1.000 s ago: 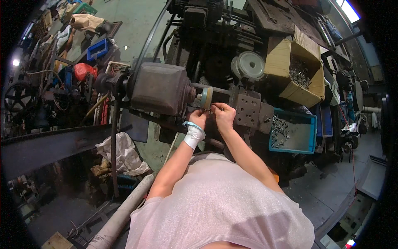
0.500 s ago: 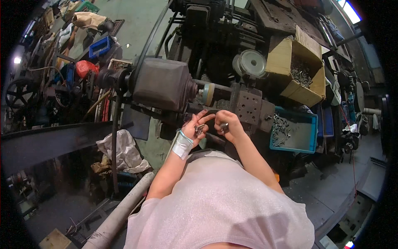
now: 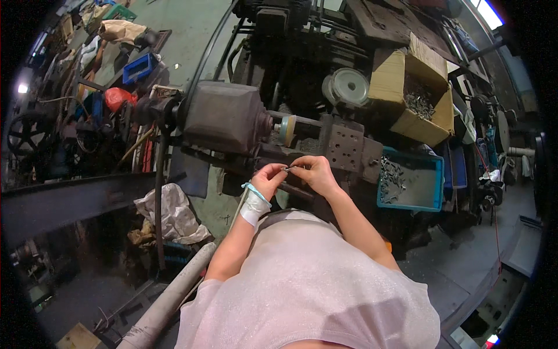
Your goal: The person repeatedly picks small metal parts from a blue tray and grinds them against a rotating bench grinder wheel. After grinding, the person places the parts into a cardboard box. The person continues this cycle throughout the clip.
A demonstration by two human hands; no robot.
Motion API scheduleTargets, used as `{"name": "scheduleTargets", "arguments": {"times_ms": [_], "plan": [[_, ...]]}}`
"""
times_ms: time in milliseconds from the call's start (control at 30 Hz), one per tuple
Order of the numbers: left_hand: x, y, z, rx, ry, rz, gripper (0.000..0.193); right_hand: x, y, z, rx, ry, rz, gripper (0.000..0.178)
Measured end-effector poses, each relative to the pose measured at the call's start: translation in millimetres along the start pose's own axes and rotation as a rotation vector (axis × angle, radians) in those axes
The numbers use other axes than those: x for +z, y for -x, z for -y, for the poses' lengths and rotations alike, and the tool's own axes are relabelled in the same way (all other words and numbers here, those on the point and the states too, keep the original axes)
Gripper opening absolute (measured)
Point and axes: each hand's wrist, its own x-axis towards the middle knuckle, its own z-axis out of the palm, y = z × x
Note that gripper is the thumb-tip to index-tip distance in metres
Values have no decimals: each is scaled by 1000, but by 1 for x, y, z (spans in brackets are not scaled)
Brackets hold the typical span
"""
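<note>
My left hand [image 3: 267, 180], with a white wrap and a pale blue band at the wrist, is closed in a pinch. Opposite it, my right hand [image 3: 314, 175] also pinches with thumb and fingers. Between their fingertips they hold a small shiny metal part [image 3: 286, 169], mostly covered, so its exact kind does not show. Just beyond the hands is a machine with a small round wheel [image 3: 287, 130] on a spindle, coming out of a dark boxy housing [image 3: 224, 116]. Right of the wheel stands a dark block with drilled holes [image 3: 347, 148].
A teal tray [image 3: 411, 207] with several small metal parts lies to the right. Behind it, an open cardboard box [image 3: 388, 75] holds many more. A pale round disc [image 3: 350, 87] sits on the machine. At lower left are a thick pipe [image 3: 168, 296] and a white sack [image 3: 171, 212].
Both hands have come together at the fingertips, the left fingers folding from spread into a pinch. The right hand has turned from a loose fist, and a metal part is now between them.
</note>
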Motion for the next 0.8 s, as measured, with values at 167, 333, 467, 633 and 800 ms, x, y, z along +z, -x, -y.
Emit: {"name": "scheduleTargets", "arguments": {"times_ms": [167,333,467,633,800], "plan": [[7,-12,2,215,-52,-47,17,5,-5,-1,95,-202,-87,19],[12,-32,5,260,-82,-88,15,17,-19,-17,178,-424,-263,16],[17,-41,-2,114,74,-60,13,17,-32,-24,144,-370,-327,13],[21,-64,13,171,60,-190,13,22,-50,-42,60,-242,-411,12],[26,-66,9,184,-71,-260,12,27,-58,-54,103,-365,-445,16]]}}
